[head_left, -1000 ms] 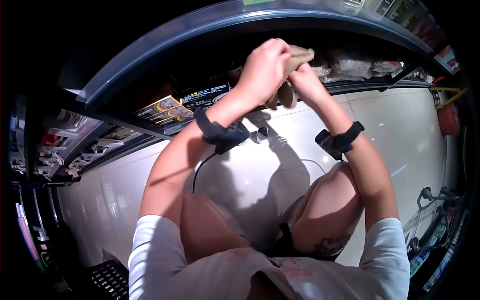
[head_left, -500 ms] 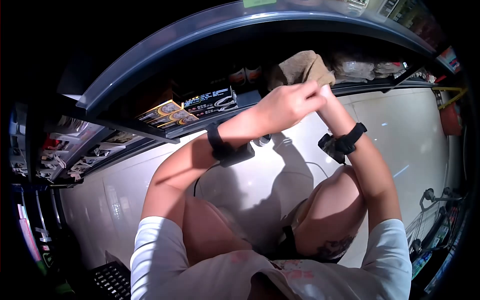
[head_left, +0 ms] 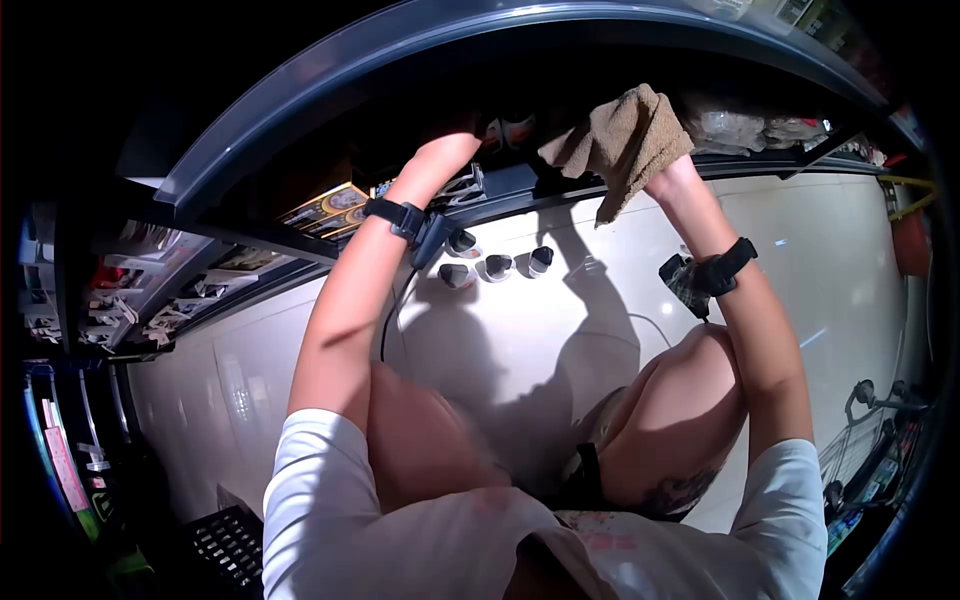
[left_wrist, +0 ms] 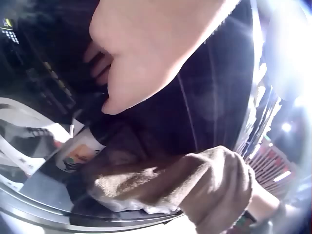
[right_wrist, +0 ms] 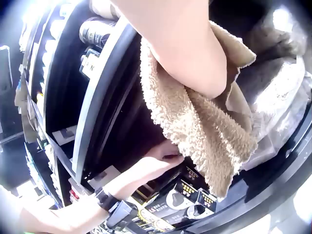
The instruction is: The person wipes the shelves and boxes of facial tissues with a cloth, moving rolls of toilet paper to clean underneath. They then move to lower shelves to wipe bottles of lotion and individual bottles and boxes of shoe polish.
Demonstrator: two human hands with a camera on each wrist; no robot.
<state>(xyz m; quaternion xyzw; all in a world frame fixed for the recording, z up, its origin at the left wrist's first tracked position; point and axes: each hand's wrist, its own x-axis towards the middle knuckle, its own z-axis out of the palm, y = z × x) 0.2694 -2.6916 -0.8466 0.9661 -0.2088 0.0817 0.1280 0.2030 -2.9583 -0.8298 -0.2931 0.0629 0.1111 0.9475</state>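
A brown terry cloth (head_left: 640, 140) hangs in folds from my right hand (right_wrist: 195, 58), which grips it in front of the low shelf. The right fingers are mostly hidden by the cloth. My left hand (left_wrist: 141, 58) reaches into the shadowed shelf, thumb and fingers apart, with nothing seen between them. Below its thumb in the left wrist view is a bottle (left_wrist: 78, 153) with a white and orange label. In the head view, bottles (head_left: 518, 132) stand on the shelf just right of the left hand.
Several dark-topped small containers (head_left: 498, 267) stand on the pale floor (head_left: 560, 330) before the shelf. Boxes (head_left: 335, 210) fill the shelf's left part, clear plastic packages (head_left: 725, 130) its right. The upper shelf's edge (head_left: 480, 20) curves above the hands. A black basket (head_left: 225, 548) sits at lower left.
My hands met at the cloth and then parted. The left hand moved left and into the shelf; the cloth stays in the right hand and now hangs open. More floor containers show.
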